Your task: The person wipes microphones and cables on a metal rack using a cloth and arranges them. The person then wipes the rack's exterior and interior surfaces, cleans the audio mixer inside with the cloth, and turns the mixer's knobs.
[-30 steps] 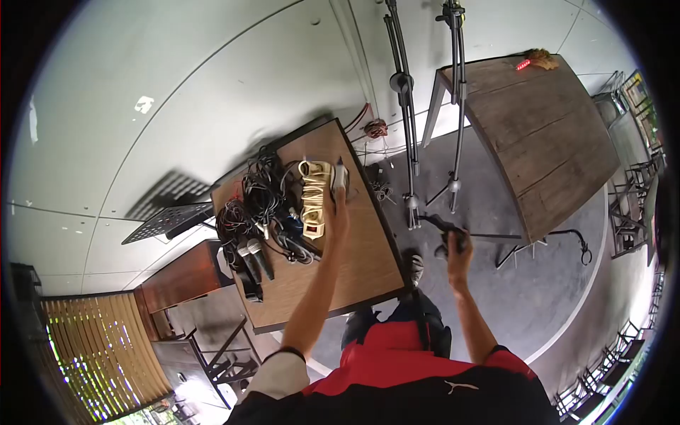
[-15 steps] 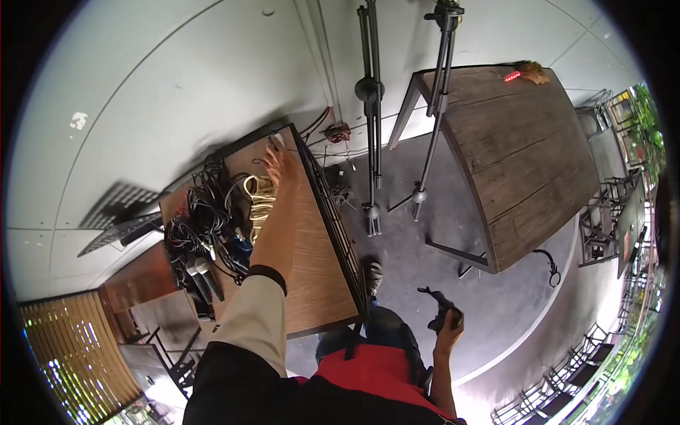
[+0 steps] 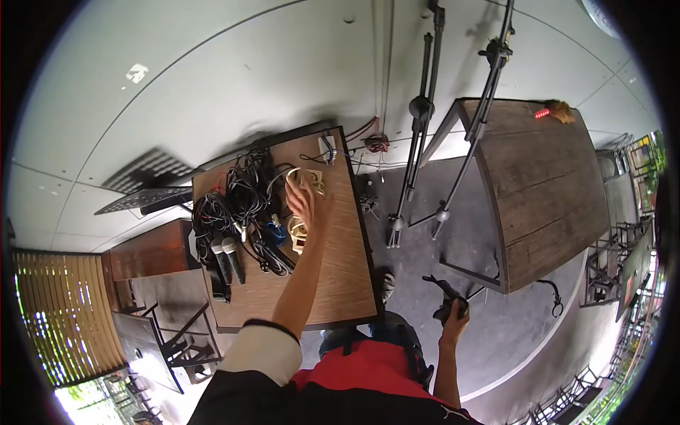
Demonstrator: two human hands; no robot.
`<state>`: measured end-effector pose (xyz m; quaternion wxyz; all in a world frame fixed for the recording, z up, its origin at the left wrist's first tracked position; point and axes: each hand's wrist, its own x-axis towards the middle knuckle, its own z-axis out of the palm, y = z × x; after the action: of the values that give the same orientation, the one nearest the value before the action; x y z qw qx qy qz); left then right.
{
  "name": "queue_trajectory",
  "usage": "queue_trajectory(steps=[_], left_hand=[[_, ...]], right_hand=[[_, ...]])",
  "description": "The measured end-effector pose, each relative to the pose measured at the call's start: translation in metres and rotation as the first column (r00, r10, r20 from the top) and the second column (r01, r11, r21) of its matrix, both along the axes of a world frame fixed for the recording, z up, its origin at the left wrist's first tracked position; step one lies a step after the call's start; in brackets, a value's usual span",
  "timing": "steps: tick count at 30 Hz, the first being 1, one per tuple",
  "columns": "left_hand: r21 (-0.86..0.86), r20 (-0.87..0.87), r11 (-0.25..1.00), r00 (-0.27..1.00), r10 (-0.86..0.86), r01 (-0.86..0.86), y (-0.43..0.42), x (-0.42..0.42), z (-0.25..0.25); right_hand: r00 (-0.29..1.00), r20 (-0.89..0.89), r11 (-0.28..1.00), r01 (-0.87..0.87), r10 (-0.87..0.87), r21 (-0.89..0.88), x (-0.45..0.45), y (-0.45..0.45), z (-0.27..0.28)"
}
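My left hand (image 3: 303, 202) rests on or just over a bundle of cream cable (image 3: 297, 237) on the wood-topped table (image 3: 340, 283), its fingers stretched out and covering the bundle's middle. Left of it lie a heap of tangled black cables (image 3: 248, 184), a blue coil (image 3: 275, 234) and a pair of microphones (image 3: 230, 258). A white power strip (image 3: 327, 147) sits near the table's far edge. Away from the table, at the right, my right hand (image 3: 455, 324) is closed around a black clamp-like holder (image 3: 446, 296) with a hooked end.
Black stands (image 3: 423, 120) rise beside the wall, legs on the grey floor (image 3: 418, 269). A dark plank table (image 3: 542, 191) stands at the right. Red cable (image 3: 377, 144) hangs near the wall. A black laptop-like panel (image 3: 145, 195) juts out at the left.
My left hand has drawn back from the power strip near the far edge to the cream cable bundle. My right hand keeps its hold on the black holder. The whole view has shifted.
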<state>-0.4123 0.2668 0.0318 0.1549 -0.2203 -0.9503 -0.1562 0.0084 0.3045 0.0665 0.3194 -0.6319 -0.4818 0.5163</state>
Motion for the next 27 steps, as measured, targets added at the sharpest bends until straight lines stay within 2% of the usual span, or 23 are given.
queue_trajectory(steps=[1,2,4,8,11,14,16,21,23,27], left_hand=[[0.051,-0.012,0.998,1.000,0.025,-0.025,-0.017,0.009,-0.002],[-0.029,0.148,0.999,0.988,0.049,-0.046,-0.033,0.017,-0.004],[-0.012,0.320,0.996,0.943,0.090,-0.091,-0.043,0.017,0.002],[-0.060,0.301,0.995,0.950,0.088,-0.073,-0.045,0.007,0.003],[-0.024,0.327,0.996,0.941,0.091,-0.088,-0.044,0.014,0.012],[0.126,0.352,0.991,0.936,-0.007,-0.040,-0.041,0.042,0.050],[0.211,0.459,0.977,0.885,-0.075,-0.027,-0.039,0.063,0.078],[0.370,0.568,0.929,0.792,-0.225,-0.001,-0.041,0.088,0.090],[0.392,0.566,0.920,0.786,-0.247,0.007,-0.041,0.092,0.090],[0.376,0.556,0.925,0.813,-0.173,-0.060,-0.031,0.083,0.087]], right_hand=[[1.000,0.000,1.000,-0.016,0.016,0.007,0.000,-0.003,-0.005],[0.999,-0.004,0.999,-0.040,0.040,0.001,-0.001,-0.007,-0.010],[0.997,0.000,0.997,-0.072,0.072,0.039,-0.008,-0.013,-0.018],[0.992,-0.026,0.992,-0.126,0.127,0.024,-0.015,-0.017,-0.017],[0.992,-0.015,0.991,-0.126,0.127,0.050,-0.017,-0.019,-0.009],[0.994,0.034,0.993,-0.106,0.104,0.049,-0.018,-0.024,0.003],[0.995,0.017,0.996,-0.093,0.093,-0.001,-0.014,-0.027,0.000],[0.998,-0.003,0.998,-0.070,0.070,0.005,-0.011,-0.026,-0.005],[0.999,-0.006,0.999,-0.052,0.052,0.006,-0.011,-0.023,-0.001],[0.998,-0.011,0.998,-0.055,0.055,-0.036,-0.007,-0.019,0.004]])
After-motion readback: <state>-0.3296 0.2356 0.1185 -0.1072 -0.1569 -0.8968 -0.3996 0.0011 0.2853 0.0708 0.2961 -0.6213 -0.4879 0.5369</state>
